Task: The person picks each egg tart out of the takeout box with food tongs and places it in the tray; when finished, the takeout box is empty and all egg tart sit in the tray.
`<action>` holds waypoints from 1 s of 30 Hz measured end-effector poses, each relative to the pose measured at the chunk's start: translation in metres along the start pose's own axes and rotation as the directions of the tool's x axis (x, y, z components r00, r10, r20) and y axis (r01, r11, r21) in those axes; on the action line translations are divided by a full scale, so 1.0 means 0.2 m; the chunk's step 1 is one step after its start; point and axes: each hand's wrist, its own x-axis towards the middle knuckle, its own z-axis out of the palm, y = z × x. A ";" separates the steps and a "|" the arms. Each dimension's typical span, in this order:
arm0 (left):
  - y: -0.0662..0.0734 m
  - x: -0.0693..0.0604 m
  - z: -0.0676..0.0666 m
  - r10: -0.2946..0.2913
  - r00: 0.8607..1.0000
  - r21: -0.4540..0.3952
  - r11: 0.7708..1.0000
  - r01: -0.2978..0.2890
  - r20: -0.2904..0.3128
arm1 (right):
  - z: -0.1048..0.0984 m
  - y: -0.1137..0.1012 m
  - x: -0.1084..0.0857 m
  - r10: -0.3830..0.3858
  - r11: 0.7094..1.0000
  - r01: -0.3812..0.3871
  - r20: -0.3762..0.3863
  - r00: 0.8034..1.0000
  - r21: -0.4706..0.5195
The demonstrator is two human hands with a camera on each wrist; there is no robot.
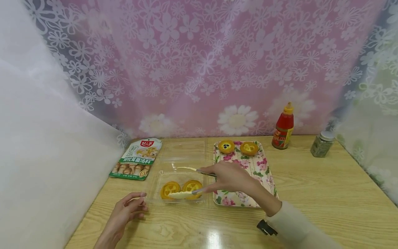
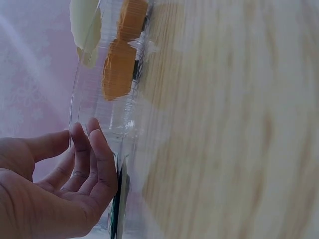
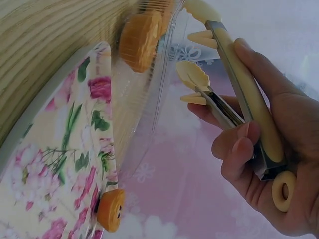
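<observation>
My right hand (image 1: 231, 176) grips a pair of food tongs (image 3: 249, 94) with cream-coloured tips and a ring at the end. The tong arms stand spread over a clear plastic box (image 1: 180, 174), with nothing between the tips. Inside that box two egg tarts (image 1: 170, 189) sit side by side, partly hidden by a tong tip in the head view. At the box's left side, my left hand (image 2: 65, 184) pinches the rim between thumb and fingers. The box's clear lid (image 1: 183, 148) lies folded back behind it.
Right of the box is a floral tray (image 1: 261, 173), with two egg tarts (image 1: 226, 146) at its far edge. A green-and-white food pouch (image 1: 136, 159) lies left. Behind stand a red sauce bottle (image 1: 283, 128) and a jar (image 1: 322, 144). A black object (image 1: 266, 227) lies by the right sleeve.
</observation>
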 end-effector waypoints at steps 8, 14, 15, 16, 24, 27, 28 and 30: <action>0.01 0.00 0.00 -0.005 1.000 -0.001 1.000 0.005 0.006 | 0.01 -0.06 0.07 0.042 0.999 -0.041 0.046 0.998 -0.026; 0.01 0.00 0.00 -0.003 1.000 -0.002 1.000 0.003 0.004 | 0.04 -0.08 0.11 0.043 0.998 -0.041 0.038 0.998 -0.055; 0.01 0.00 0.00 -0.003 1.000 -0.003 1.000 0.003 0.003 | 0.05 -0.09 0.11 0.046 0.997 -0.043 0.038 0.998 -0.064; 0.00 0.00 0.00 -0.004 1.000 -0.005 1.000 0.004 0.003 | 0.06 -0.09 0.12 0.052 0.996 -0.049 0.039 0.998 -0.069; 0.00 0.01 0.00 0.008 1.000 -0.001 1.000 -0.008 0.004 | 0.08 -0.12 0.13 0.089 0.991 -0.086 0.021 0.996 -0.106; 0.00 0.01 -0.01 0.011 1.000 0.003 1.000 -0.011 0.006 | 0.08 -0.13 0.13 0.084 0.991 -0.082 0.015 0.996 -0.110; 0.00 0.01 -0.01 0.010 1.000 0.005 1.000 -0.010 0.006 | 0.09 -0.13 0.13 0.084 0.991 -0.082 0.020 0.996 -0.103; 0.00 0.01 -0.01 0.007 1.000 0.007 1.000 -0.007 0.004 | 0.09 -0.13 0.13 0.085 0.993 -0.081 0.034 0.996 -0.088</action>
